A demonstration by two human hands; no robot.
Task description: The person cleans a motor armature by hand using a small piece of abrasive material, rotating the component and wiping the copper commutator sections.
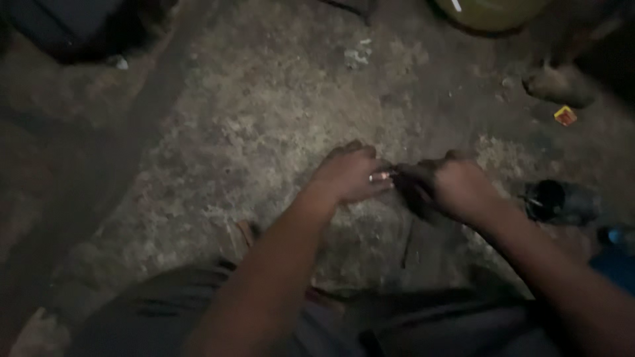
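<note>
Left fingers: the left hand (350, 175) is curled, its fingertips (382, 178) pinched on a small shiny metal piece (380, 177) that catches the light right at their tips.
Right fingers: the right hand (456, 188) is clenched around a dark slim object (413, 192); what kind of object it is cannot be told in the dim light.
Between the fingers: the small shiny metal piece sits where the two hands meet, touching the left fingertips and just beside the right ones; the dark slim object reaches toward it from the right hand.
Below the fingers: a thin dark stick-like shape (407, 244) hangs or lies just under the right hand; whether it joins the held object cannot be told.
Under the hands: a rough, mottled grey concrete floor (264, 119).
Right of the right fingers: a dark round cup-like container (549, 198) lies near the wrist, apart from the hand.
Further right and up: a small red and yellow square packet (565, 116) lies on the floor, well apart from the fingers.
Above the fingers: a small crumpled pale scrap (358, 56), and beyond it the edge of a yellow-green round vessel (493, 13).
Toward the person: both forearms run back over dark-clothed knees (165, 317).
</note>
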